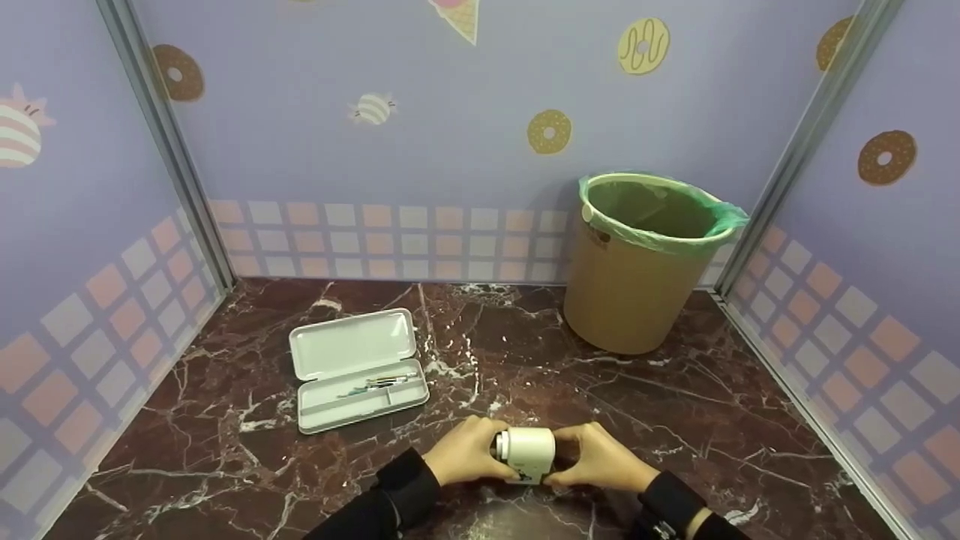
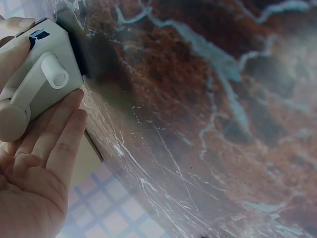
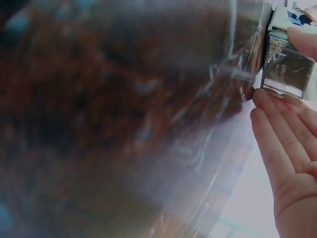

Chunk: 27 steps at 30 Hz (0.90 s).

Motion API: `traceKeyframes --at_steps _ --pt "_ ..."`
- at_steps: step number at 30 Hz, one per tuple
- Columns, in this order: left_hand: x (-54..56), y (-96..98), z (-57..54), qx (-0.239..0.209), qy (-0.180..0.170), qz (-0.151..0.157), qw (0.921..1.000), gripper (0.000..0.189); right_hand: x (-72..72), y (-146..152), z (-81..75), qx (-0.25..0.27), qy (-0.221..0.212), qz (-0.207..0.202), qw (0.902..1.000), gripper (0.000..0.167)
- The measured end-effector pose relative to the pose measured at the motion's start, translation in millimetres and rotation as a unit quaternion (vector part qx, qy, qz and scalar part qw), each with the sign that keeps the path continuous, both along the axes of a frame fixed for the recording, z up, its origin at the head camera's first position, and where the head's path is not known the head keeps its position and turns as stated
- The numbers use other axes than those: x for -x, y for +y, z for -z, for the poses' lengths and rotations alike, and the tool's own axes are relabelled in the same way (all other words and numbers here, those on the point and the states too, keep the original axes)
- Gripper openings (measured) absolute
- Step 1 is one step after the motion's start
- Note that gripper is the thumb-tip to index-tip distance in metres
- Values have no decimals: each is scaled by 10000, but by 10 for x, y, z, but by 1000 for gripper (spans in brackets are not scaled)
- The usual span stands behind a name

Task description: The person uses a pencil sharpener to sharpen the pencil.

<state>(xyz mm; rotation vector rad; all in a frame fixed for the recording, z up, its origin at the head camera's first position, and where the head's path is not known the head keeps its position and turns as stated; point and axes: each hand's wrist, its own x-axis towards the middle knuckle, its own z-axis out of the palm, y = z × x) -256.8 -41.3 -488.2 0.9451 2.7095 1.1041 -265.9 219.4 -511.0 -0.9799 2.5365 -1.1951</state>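
Note:
A cream hand-crank pencil sharpener stands on the marble-patterned surface near the front, between both hands. My left hand grips its crank side, thumb toward the front and fingers round the back. The white crank handle shows in the left wrist view, close to the left fingers. At the opposite end, my right hand holds the sharpener between thumb and fingers. There, a see-through shavings drawer with dark contents lies between the right thumb and fingertips.
Left of the hands lies an opened white pencil case with several thin pencils or pens in it. A tan waste bin with a green liner stands at the back right. Patterned walls enclose the surface at the back and sides.

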Motion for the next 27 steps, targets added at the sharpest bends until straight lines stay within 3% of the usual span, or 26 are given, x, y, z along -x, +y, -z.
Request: traceKeyframes --at_steps 6,17,27 --pt "6 17 21 62 23 -7 10000 40 -7 90 -15 -49 -206 42 9998 50" --pt "14 -13 14 34 71 0 10000 40 -40 393 -37 -291 -37 285 9992 56" --pt "16 1 16 81 16 -16 10000 41 -86 590 -86 -407 -177 749 9962 59"
